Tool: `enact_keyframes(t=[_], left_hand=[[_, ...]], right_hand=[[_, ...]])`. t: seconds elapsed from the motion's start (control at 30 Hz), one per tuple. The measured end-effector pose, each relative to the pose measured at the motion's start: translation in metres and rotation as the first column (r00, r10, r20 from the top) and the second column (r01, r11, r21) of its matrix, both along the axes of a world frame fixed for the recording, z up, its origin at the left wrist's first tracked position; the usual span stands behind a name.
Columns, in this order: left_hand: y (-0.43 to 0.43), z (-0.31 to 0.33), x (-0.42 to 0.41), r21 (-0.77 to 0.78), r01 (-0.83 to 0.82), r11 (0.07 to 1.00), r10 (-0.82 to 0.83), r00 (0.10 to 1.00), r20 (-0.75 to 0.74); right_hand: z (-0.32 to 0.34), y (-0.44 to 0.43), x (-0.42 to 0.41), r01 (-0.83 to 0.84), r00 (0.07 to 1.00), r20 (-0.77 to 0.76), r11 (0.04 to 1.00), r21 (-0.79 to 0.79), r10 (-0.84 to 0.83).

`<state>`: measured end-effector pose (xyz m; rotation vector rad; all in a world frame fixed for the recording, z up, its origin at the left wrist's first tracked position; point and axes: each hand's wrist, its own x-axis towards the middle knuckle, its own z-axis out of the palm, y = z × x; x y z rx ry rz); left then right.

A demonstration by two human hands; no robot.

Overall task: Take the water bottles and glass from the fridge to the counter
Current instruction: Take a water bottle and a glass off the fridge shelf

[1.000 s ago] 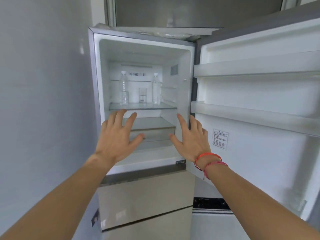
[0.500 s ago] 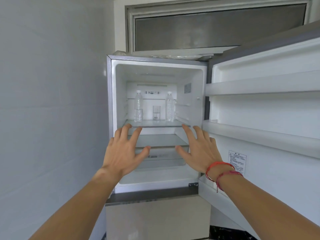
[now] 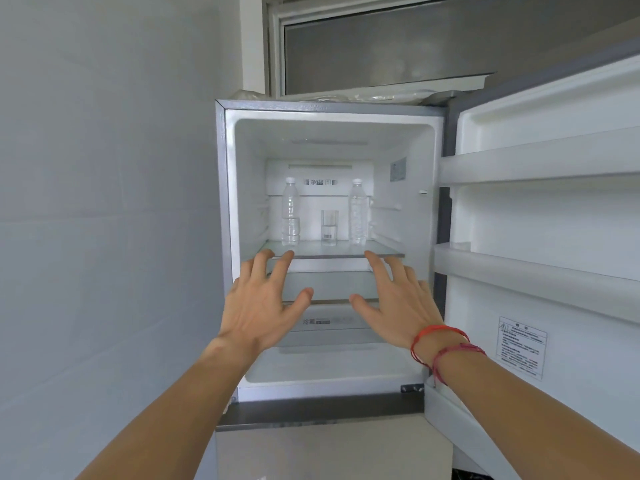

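Note:
Inside the open fridge (image 3: 228, 237), a glass shelf (image 3: 384, 252) carries two clear water bottles with white caps and a drinking glass. The left bottle (image 3: 290, 211) holds a little water, the right bottle (image 3: 358, 211) looks fuller, and the glass (image 3: 329, 227) stands between them. My left hand (image 3: 265, 303) and my right hand (image 3: 394, 303) are raised in front of the shelf with fingers spread, holding nothing. Both hands are below and in front of the bottles, apart from them.
The fridge door (image 3: 540, 237) stands open to the right, with white door shelves. A grey wall (image 3: 104, 237) runs close along the left. A lower glass shelf (image 3: 325, 301) and a closed lower compartment (image 3: 329, 452) lie beneath. A window (image 3: 381, 46) is above the fridge.
The view has tilted up and moved closer to the fridge. Both hands have risen toward the front edge of the bottle shelf, still spread and holding nothing.

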<state>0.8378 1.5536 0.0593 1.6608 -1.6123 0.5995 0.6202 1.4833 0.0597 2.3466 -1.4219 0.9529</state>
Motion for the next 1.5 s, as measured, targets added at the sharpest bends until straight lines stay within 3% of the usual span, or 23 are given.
enact_keyframes(t=[0.33,0.87,1.1,1.33,1.5], left_hand=[[-0.110,0.011,0.047,-0.040,0.002,0.999,-0.005,0.997,-0.079],[-0.282,0.043,0.105,0.017,-0.090,0.996,0.088,0.992,0.087],[-0.321,0.045,0.106,0.056,-0.147,0.988,0.147,0.989,0.007],[-0.354,0.059,0.107,0.064,-0.172,0.983,0.179,0.977,-0.117],[-0.379,0.064,0.108,0.069,-0.111,0.991,0.126,0.949,-0.290]], right_hand=[[0.008,-0.106,0.052,0.015,1.000,0.023,1.000,-0.024,-0.015],[0.039,-0.265,0.115,0.097,0.992,-0.070,0.992,-0.075,-0.102],[0.046,-0.317,0.121,0.047,0.998,-0.032,0.999,-0.024,-0.048],[0.061,-0.364,0.134,-0.110,0.980,0.180,0.986,0.123,0.087],[0.063,-0.392,0.142,-0.177,0.950,0.291,0.964,0.199,0.115]])
